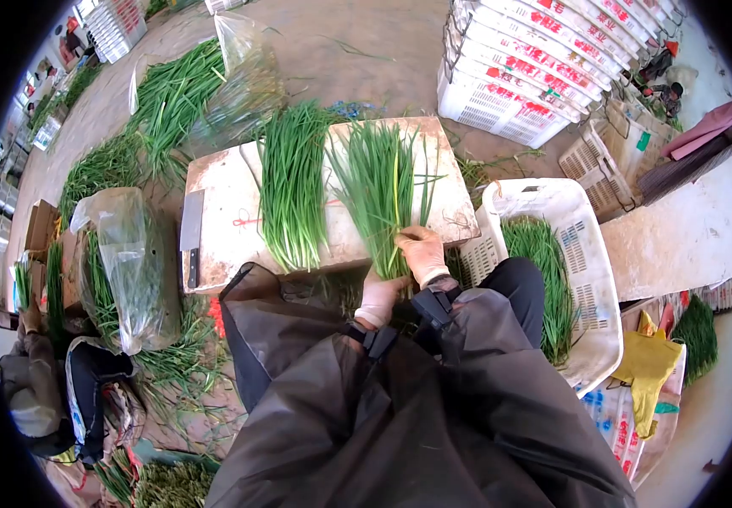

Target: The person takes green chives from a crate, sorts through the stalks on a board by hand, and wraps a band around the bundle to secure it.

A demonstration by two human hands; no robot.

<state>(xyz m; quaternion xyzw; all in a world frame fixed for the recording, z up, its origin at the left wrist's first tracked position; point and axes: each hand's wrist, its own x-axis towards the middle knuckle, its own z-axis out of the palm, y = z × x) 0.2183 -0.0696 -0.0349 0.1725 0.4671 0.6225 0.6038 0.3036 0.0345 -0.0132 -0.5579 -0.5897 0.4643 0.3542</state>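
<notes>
I see a brownish-grey floor (pixel 340 38) running beyond the far edge of the low table (pixel 222 169), its pale top stained along the rim. Past the far right corner stand stacked white crates (pixel 501 114) (red lettering (pixel 528 69) on their sides); farther right my feed gives a pale wall (pixel 713 51) and a whitish slab (pixel 679 224) in soft light.

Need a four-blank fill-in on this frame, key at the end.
1. The held bunch, with the left hand and right hand at its near end, lies to the ____ of the other bunch.
2. As the wearer sees it, the knife lies along the board's ____ edge.
3. Writing on the tall crate stack is coloured ____.
4. The limp cloth at lower right is coloured ____.

Missing words: right; left; red; yellow.
</notes>
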